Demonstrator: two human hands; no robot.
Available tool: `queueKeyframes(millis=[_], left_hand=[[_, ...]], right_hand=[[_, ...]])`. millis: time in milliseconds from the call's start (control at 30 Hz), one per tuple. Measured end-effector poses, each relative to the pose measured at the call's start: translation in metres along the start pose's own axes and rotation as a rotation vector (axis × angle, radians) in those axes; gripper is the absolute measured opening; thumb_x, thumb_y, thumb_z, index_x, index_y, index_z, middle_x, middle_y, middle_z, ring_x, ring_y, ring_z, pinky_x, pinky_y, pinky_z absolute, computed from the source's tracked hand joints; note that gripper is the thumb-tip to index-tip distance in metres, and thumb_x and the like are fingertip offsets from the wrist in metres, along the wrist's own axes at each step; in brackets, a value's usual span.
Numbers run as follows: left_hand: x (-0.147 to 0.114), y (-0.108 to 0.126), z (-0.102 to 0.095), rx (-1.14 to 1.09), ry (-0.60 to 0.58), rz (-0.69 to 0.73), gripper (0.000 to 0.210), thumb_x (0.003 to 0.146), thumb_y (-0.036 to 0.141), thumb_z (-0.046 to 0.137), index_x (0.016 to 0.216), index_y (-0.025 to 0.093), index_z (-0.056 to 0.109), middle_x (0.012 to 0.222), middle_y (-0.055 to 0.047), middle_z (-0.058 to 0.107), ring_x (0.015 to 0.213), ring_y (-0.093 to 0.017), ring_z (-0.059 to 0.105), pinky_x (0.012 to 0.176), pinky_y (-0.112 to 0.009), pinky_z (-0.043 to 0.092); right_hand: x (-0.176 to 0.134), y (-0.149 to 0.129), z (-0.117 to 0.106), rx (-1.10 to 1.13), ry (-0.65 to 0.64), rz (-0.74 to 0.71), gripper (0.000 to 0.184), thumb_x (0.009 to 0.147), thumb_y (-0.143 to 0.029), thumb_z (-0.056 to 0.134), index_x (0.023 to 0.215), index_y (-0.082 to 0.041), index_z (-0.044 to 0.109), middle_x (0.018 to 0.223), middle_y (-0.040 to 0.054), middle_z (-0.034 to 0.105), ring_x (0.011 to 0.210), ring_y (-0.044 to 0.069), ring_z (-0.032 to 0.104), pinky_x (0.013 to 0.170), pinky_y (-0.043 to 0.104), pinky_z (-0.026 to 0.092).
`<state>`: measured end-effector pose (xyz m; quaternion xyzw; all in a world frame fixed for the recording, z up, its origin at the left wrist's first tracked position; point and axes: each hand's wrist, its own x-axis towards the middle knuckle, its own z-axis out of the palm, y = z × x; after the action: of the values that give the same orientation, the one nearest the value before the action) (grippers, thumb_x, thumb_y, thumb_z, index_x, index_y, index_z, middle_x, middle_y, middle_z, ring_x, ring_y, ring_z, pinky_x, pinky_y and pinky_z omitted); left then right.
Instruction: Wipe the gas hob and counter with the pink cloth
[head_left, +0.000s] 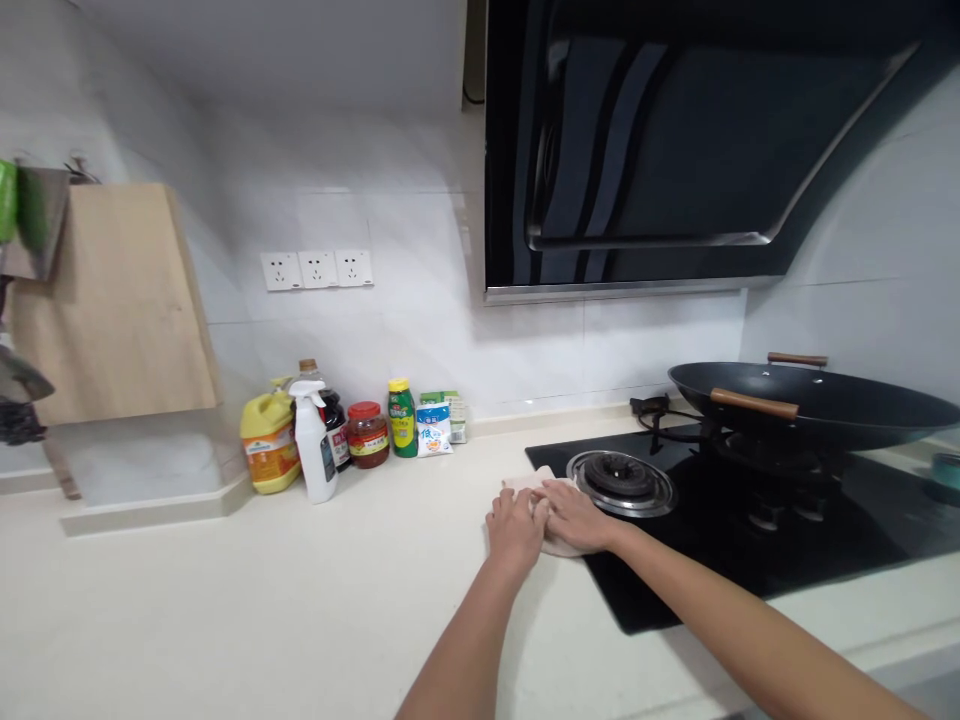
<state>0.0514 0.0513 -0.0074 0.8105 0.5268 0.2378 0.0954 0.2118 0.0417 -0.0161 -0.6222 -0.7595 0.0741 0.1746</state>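
A pale pinkish cloth (556,547) lies bunched on the counter at the left edge of the black gas stove (720,555). My left hand (517,530) grips its left side with bent fingers. Close against it, my right hand (579,516) presses on the cloth, fingers pointing left and partly bent into it. Most of the cloth is hidden under both hands. Just right of them sits the left burner (621,480), with no pot on it.
A large black wok (847,405) with wooden handles rests on the right burner, beneath a black range hood (675,150). Along the wall stand a yellow jug (270,445), a white spray bottle (315,450), a red-lidded jar (367,437) and a green bottle (403,422). A wooden board (112,310) hangs left.
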Motion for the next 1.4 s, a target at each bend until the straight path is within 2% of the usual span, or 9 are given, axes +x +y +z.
queueKeyframes(millis=[167, 300, 400, 600, 767, 967, 1100, 1233, 1400], left_hand=[[-0.002, 0.003, 0.003, -0.022, 0.026, 0.061, 0.047, 0.099, 0.047, 0.033, 0.135, 0.026, 0.056, 0.138, -0.009, 0.055, 0.128, -0.027, 0.047, 0.104, -0.044, 0.037], [-0.005, 0.002, 0.008, 0.005, 0.041, 0.164, 0.049, 0.098, 0.052, 0.036, 0.136, 0.027, 0.055, 0.143, -0.008, 0.053, 0.132, -0.027, 0.044, 0.107, -0.044, 0.033], [-0.006, 0.0, 0.008, 0.006, -0.007, 0.24, 0.056, 0.094, 0.058, 0.042, 0.14, 0.027, 0.05, 0.145, -0.007, 0.052, 0.135, -0.026, 0.042, 0.109, -0.045, 0.031], [-0.004, 0.004, 0.003, 0.04, -0.13, 0.254, 0.077, 0.086, 0.067, 0.05, 0.151, 0.027, 0.036, 0.148, -0.01, 0.05, 0.136, -0.03, 0.042, 0.11, -0.049, 0.03], [-0.007, 0.012, 0.0, 0.068, -0.152, 0.283, 0.079, 0.082, 0.067, 0.056, 0.149, 0.028, 0.039, 0.143, -0.013, 0.053, 0.135, -0.031, 0.044, 0.11, -0.048, 0.03], [-0.014, 0.034, -0.002, 0.067, -0.189, 0.131, 0.083, 0.074, 0.064, 0.063, 0.142, 0.021, 0.041, 0.157, -0.014, 0.034, 0.143, -0.035, 0.031, 0.114, -0.05, 0.025], [-0.017, 0.056, 0.0, 0.062, -0.164, 0.034, 0.07, 0.076, 0.06, 0.06, 0.133, 0.022, 0.043, 0.139, -0.011, 0.054, 0.126, -0.031, 0.052, 0.103, -0.041, 0.038], [-0.017, 0.075, 0.003, 0.122, -0.177, 0.043, 0.054, 0.077, 0.058, 0.058, 0.116, 0.022, 0.049, 0.127, -0.01, 0.059, 0.119, -0.03, 0.055, 0.096, -0.038, 0.042], [-0.004, 0.079, 0.011, 0.233, -0.191, 0.072, 0.06, 0.084, 0.05, 0.048, 0.137, 0.022, 0.04, 0.142, -0.013, 0.048, 0.13, -0.03, 0.047, 0.102, -0.045, 0.039]], right_hand=[[-0.01, 0.015, -0.011, 0.218, -0.01, -0.053, 0.06, 0.096, -0.047, 0.035, 0.149, -0.019, 0.037, 0.153, 0.0116, 0.041, 0.141, 0.026, 0.037, 0.114, 0.048, 0.027], [-0.012, 0.024, -0.006, 0.394, 0.183, -0.017, 0.05, 0.099, -0.044, 0.027, 0.139, -0.022, 0.047, 0.138, 0.0087, 0.058, 0.129, 0.023, 0.051, 0.111, 0.044, 0.034], [-0.009, 0.03, 0.0, 0.436, 0.323, -0.06, 0.045, 0.101, -0.046, 0.027, 0.125, -0.022, 0.057, 0.123, 0.0088, 0.066, 0.116, 0.023, 0.059, 0.103, 0.04, 0.041], [-0.006, 0.036, -0.007, 0.382, 0.511, -0.178, 0.041, 0.103, -0.04, 0.026, 0.103, -0.022, 0.062, 0.098, 0.0059, 0.064, 0.097, 0.019, 0.059, 0.09, 0.035, 0.044], [-0.006, 0.03, -0.013, 0.329, 0.573, -0.206, 0.038, 0.104, -0.033, 0.028, 0.092, -0.021, 0.062, 0.089, 0.0035, 0.061, 0.085, 0.016, 0.057, 0.082, 0.03, 0.043], [-0.006, 0.022, -0.02, 0.247, 0.639, -0.2, 0.03, 0.101, -0.026, 0.038, 0.082, -0.02, 0.061, 0.085, 0.0012, 0.06, 0.079, 0.013, 0.055, 0.076, 0.026, 0.038], [-0.009, 0.02, -0.032, 0.221, 0.715, -0.137, 0.031, 0.1, -0.023, 0.039, 0.075, -0.02, 0.058, 0.081, 0.0007, 0.059, 0.076, 0.013, 0.053, 0.074, 0.026, 0.035], [-0.01, 0.02, -0.037, 0.189, 0.726, -0.107, 0.03, 0.099, -0.022, 0.041, 0.073, -0.02, 0.057, 0.081, 0.0004, 0.06, 0.075, 0.013, 0.053, 0.074, 0.026, 0.035], [-0.013, 0.022, -0.038, 0.179, 0.687, -0.07, 0.03, 0.099, -0.023, 0.042, 0.075, -0.019, 0.059, 0.084, 0.001, 0.064, 0.078, 0.012, 0.056, 0.075, 0.025, 0.034]])
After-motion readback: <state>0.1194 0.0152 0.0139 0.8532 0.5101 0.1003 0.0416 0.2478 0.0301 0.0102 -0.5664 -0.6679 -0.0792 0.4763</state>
